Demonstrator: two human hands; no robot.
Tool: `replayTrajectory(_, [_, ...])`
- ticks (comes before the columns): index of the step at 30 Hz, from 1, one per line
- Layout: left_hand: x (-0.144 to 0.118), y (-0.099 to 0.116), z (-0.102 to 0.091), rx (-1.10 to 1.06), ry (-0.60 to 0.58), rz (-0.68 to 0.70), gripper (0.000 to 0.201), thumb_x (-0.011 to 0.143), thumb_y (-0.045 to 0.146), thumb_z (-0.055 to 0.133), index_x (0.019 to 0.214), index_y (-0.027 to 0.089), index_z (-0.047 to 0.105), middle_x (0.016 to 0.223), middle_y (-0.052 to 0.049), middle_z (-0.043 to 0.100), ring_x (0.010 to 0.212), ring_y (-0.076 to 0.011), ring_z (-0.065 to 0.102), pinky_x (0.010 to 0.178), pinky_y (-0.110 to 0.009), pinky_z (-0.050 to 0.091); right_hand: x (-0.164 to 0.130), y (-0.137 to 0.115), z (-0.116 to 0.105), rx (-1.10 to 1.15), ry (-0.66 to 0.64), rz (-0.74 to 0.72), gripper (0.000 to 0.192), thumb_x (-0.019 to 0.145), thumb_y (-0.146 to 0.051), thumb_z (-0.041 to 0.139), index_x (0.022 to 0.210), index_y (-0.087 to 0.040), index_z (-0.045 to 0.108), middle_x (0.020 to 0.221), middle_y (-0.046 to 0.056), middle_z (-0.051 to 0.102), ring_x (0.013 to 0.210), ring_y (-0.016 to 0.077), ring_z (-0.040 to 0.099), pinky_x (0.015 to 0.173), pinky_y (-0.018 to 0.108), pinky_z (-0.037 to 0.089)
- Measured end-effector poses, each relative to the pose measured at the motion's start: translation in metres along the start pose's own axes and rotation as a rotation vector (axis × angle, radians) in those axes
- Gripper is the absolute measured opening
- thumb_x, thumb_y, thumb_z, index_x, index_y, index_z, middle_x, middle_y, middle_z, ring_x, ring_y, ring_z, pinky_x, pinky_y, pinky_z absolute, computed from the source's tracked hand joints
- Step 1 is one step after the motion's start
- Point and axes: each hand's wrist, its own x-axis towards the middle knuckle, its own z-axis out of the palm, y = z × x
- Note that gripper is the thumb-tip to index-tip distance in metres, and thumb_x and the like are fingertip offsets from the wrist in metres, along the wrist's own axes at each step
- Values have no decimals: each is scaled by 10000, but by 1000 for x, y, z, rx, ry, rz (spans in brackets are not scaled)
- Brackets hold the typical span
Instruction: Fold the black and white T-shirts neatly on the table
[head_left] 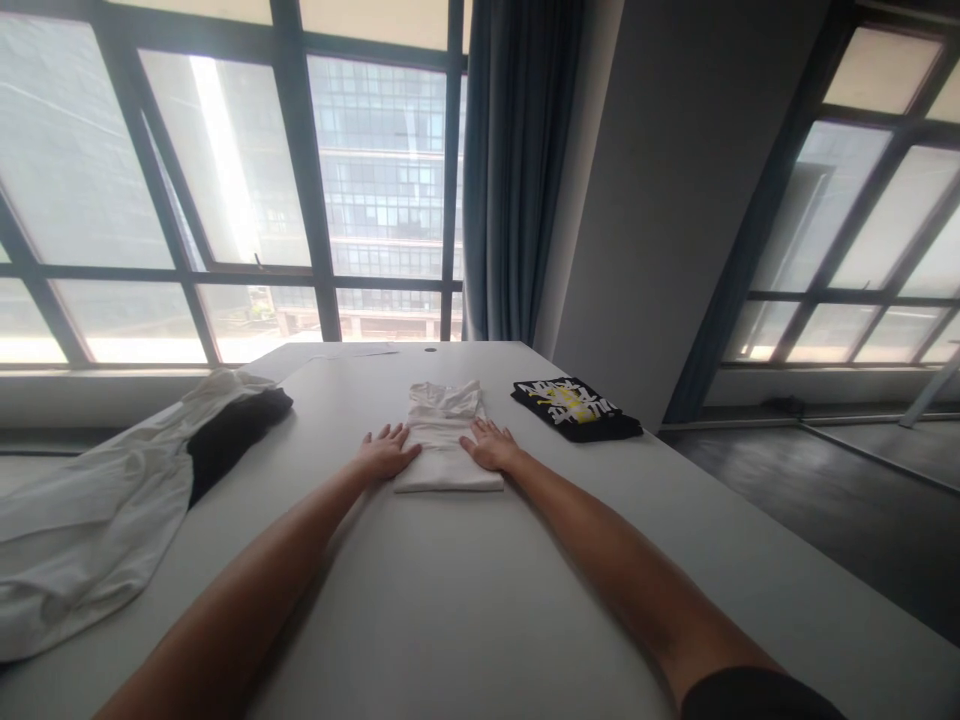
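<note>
We have both hands laid flat on the white table point(465, 600), one on each side of a folded white garment point(448, 445) that lies near the middle of the tabletop, somewhat toward the far end. Our left hand point(386, 452) rests against the garment's left edge with fingers spread and extended, palm down. Our right hand point(491, 446) rests against the right edge in the same way, fingers loosely spread; neither hand pinches or holds any cloth. The garment's near edge is straight and neat, while its far end looks a little rumpled.

To the right and slightly farther away lies a folded black shirt with a yellow and white print point(576, 408), well apart from our right hand and close to the table's right edge. On the left, a loose heap of white cloth point(97, 510) with a black garment point(232, 435) partly under it sprawls over the table's left edge.

Between our arms and toward the near edge the tabletop is bare. The far end of the table runs up to the windows point(225, 200), with a grey curtain point(517, 170) hanging behind it.
</note>
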Motion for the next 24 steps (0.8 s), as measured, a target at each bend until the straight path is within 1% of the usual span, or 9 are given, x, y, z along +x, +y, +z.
replayTrajectory(3, [4,8,1,22,78,124,690,988,532,231,1589,194,256,1671,-73,127,1550,-264,62,1219,-542,141,1,2,0,-40,61,-69,720,1004,-563,207,1610,-173,192,1682,61,72,1547,221,14,1222,498,-5])
replayTrajectory(5, [10,13,4,-10,26,178,673,994,513,215,1589,201,249,1672,-70,119,1550,-241,72,1218,-526,150,1,4,0,-50,64,-106,693,1012,-547,197,1604,-188,221,1680,59,99,1546,214,32,1220,500,-6])
replayTrajectory(7, [13,11,6,-34,-42,149,673,995,525,202,1591,217,239,1671,-74,118,1546,-245,110,1210,-542,162,-2,10,-1,-54,39,-84,660,1025,-518,191,1597,-192,246,1672,78,149,1539,223,107,1217,519,34])
replayTrajectory(11, [5,-16,3,-47,-44,94,667,997,531,214,1586,223,264,1666,-79,167,1537,-267,157,1211,-557,166,-19,32,-5,-90,101,-95,556,1042,-396,234,1545,-207,376,1617,101,327,1488,242,284,1195,528,177])
replayTrajectory(14, [-17,-39,-3,-121,-27,260,723,948,616,367,1560,232,342,1666,-73,193,1535,-285,167,1224,-504,197,-37,48,-11,-63,144,-212,502,1001,-284,357,1481,-214,487,1564,100,426,1399,247,434,1145,441,327])
replayTrajectory(17, [-44,-46,-9,-196,-68,477,809,823,690,585,1496,259,460,1640,-78,289,1519,-295,228,1224,-454,243,-53,58,-20,10,89,-392,501,903,-182,501,1397,-196,584,1503,105,499,1345,220,499,1131,331,359])
replayTrajectory(19, [-59,-42,-11,-221,-81,539,802,785,680,650,1453,259,515,1600,-91,380,1488,-304,309,1208,-451,288,-60,60,-28,53,-11,-499,502,837,-210,625,1339,-198,634,1490,110,507,1357,223,490,1149,309,336])
replayTrajectory(22, [-71,-28,-10,-214,44,587,543,906,572,551,1314,223,631,1476,-113,546,1388,-292,469,1149,-433,382,-66,56,-34,86,-108,-542,593,724,-323,791,1295,-217,667,1504,124,486,1362,272,487,1147,353,349])
replayTrajectory(24, [-75,-19,-8,-167,145,607,395,982,455,442,1174,210,685,1327,-120,659,1266,-270,579,1073,-408,449,-69,50,-32,87,-50,-532,488,739,-320,784,1210,-213,712,1457,128,531,1319,282,527,1118,371,383])
